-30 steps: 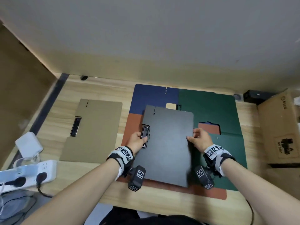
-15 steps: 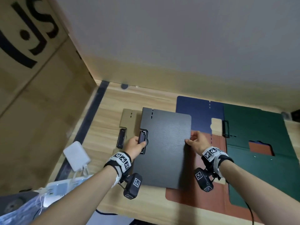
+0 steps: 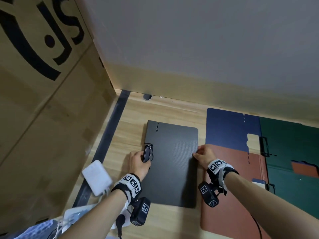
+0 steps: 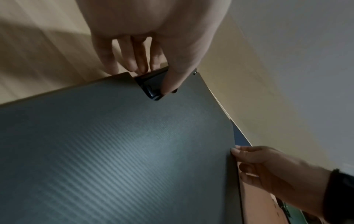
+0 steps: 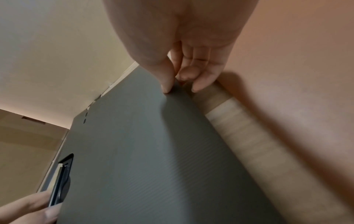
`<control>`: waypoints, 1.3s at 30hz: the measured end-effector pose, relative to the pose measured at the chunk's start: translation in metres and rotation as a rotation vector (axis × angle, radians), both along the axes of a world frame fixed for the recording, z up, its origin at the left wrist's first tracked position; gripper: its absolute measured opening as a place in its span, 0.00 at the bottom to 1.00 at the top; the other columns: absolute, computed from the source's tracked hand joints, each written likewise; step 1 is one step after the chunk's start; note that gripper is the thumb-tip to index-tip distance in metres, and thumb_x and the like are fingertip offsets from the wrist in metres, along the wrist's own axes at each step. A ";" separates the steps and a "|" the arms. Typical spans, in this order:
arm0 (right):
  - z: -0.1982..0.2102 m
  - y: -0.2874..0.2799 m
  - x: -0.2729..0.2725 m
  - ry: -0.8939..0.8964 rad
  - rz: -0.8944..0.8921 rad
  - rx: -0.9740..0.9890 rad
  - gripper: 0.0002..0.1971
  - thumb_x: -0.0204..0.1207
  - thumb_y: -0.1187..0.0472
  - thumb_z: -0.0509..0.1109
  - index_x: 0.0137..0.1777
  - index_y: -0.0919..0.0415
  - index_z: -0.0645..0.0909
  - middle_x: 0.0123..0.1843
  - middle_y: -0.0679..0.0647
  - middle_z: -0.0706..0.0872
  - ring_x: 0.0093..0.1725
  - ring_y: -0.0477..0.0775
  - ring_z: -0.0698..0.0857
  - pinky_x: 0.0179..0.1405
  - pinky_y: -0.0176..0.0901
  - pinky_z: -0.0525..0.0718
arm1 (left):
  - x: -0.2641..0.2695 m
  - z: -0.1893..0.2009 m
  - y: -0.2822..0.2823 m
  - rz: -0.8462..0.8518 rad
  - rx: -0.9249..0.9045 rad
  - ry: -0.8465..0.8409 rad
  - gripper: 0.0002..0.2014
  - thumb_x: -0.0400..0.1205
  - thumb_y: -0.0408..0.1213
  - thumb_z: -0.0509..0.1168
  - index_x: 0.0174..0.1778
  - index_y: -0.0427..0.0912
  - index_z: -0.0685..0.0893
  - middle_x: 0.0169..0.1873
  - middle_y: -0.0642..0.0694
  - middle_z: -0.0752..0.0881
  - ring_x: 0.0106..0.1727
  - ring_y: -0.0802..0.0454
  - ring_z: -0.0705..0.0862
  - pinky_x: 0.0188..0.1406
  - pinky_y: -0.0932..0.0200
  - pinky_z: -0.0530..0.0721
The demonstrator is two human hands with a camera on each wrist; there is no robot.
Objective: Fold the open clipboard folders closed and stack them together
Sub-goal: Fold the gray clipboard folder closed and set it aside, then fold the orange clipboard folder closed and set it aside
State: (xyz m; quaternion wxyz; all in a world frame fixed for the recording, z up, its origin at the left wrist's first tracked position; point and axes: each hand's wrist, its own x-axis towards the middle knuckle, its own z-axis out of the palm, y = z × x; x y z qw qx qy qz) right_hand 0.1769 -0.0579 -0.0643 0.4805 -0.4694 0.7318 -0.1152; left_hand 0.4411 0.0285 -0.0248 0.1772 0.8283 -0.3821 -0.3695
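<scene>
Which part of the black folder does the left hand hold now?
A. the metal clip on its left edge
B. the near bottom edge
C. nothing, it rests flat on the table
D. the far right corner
A: the left hand grips the metal clip on the left edge of the black folder, with the thumb on top of the clip in the left wrist view.

The closed clipboard folder (image 3: 170, 163) lies flat on the desk (image 3: 131, 121), the left hand (image 3: 139, 161) at its clip (image 3: 147, 153) edge, the right hand (image 3: 204, 155) at the opposite edge. To its right lie the open folders (image 3: 241, 169) — overlapping. A cardboard box (image 3: 43, 100) stands left; a power adapter (image 3: 96, 177) lies between box and folder.
</scene>
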 end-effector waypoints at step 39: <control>0.040 0.035 -0.393 0.241 -0.150 -0.098 0.10 0.76 0.67 0.71 0.56 0.64 0.85 0.58 0.62 0.87 0.58 0.61 0.86 0.65 0.47 0.78 | -0.346 0.003 -0.045 -0.367 -0.002 0.202 0.15 0.80 0.31 0.61 0.61 0.44 0.82 0.50 0.49 0.88 0.48 0.49 0.87 0.52 0.54 0.85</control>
